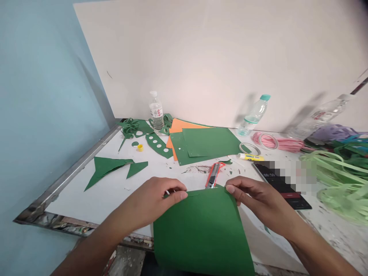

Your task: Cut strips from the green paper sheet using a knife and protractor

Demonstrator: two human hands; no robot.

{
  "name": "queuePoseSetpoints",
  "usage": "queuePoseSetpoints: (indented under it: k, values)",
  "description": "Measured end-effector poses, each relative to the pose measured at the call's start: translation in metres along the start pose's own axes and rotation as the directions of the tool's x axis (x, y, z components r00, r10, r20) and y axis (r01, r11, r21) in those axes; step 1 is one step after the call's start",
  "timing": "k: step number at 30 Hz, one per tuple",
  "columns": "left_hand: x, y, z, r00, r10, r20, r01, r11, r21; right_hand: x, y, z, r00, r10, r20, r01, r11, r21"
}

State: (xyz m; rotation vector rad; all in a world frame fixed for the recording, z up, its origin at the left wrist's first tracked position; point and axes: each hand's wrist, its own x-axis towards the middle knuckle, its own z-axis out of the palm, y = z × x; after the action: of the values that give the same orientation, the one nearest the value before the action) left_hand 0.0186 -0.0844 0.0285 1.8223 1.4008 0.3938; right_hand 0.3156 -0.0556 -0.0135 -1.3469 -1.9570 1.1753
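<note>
A large sheet of green paper (pixel 201 234) hangs over the table's front edge, held up along its far edge. My left hand (pixel 163 193) pinches that edge near the left, thumb on top. At the far right corner my right hand (pixel 248 195) grips the sheet between thumb and fingers. Just beyond the sheet lies a red utility knife (pixel 213 174), partly covered by the paper. Cut green paper pieces (pixel 105 170) rest to the left of my hands.
Green and orange sheets (pixel 212 142) are stacked at the back. Bottles, including a labelled water bottle (pixel 156 113), stand along the wall. A yellow glue stick (pixel 251 157), tape rolls (pixel 267 141), a phone (pixel 276 182) and light green paper strips (pixel 342 199) lie to the right.
</note>
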Motion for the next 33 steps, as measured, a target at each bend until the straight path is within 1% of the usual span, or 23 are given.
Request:
queuePoseSetpoints:
  k: [2, 4, 9, 12, 15, 21, 26, 28, 31, 33]
  values:
    - [0.006, 0.009, 0.004, 0.999, 0.019, 0.037, -0.02, 1.0, 0.022, 0.0, -0.002, 0.002, 1.0, -0.007, 0.009, 0.007, 1.0, -0.001]
    - [0.009, 0.01, 0.006, 0.999, 0.014, 0.048, -0.014, 1.0, 0.014, -0.001, -0.004, 0.003, 1.0, -0.019, 0.002, 0.019, 1.0, -0.004]
    - [0.009, -0.006, 0.003, 0.998, -0.025, 0.05, 0.03, 0.995, -0.095, -0.007, -0.006, -0.001, 0.999, -0.034, -0.016, 0.033, 0.999, -0.023]
    - [0.007, -0.015, -0.002, 0.998, -0.048, 0.048, 0.054, 0.99, -0.129, -0.01, -0.002, -0.004, 0.999, -0.03, -0.026, 0.029, 0.999, -0.043]
    - [0.003, -0.022, -0.007, 0.997, -0.072, 0.03, 0.075, 0.99, -0.119, -0.01, 0.002, -0.006, 0.999, -0.027, -0.037, 0.024, 0.998, -0.066]
    - [-0.005, -0.035, -0.018, 0.992, -0.107, -0.062, 0.104, 0.994, -0.043, -0.008, 0.008, -0.008, 0.998, 0.0, -0.059, -0.005, 0.997, -0.077]
    - [-0.01, -0.04, -0.021, 0.989, -0.118, -0.087, 0.115, 0.993, -0.04, -0.005, 0.01, -0.008, 0.998, 0.004, -0.07, -0.007, 0.998, -0.055]
    - [-0.011, -0.041, -0.021, 0.989, -0.121, -0.085, 0.116, 0.992, -0.054, -0.004, 0.011, -0.007, 0.997, 0.012, -0.072, -0.015, 0.999, -0.039]
    - [-0.013, -0.043, -0.019, 0.99, -0.126, -0.068, 0.117, 0.985, -0.124, -0.003, 0.013, -0.006, 0.997, 0.028, -0.078, -0.03, 0.999, -0.019]
    - [-0.015, -0.045, -0.016, 0.988, -0.131, -0.087, 0.116, 0.98, -0.163, -0.002, 0.015, -0.006, 0.996, 0.038, -0.08, -0.04, 0.999, -0.02]
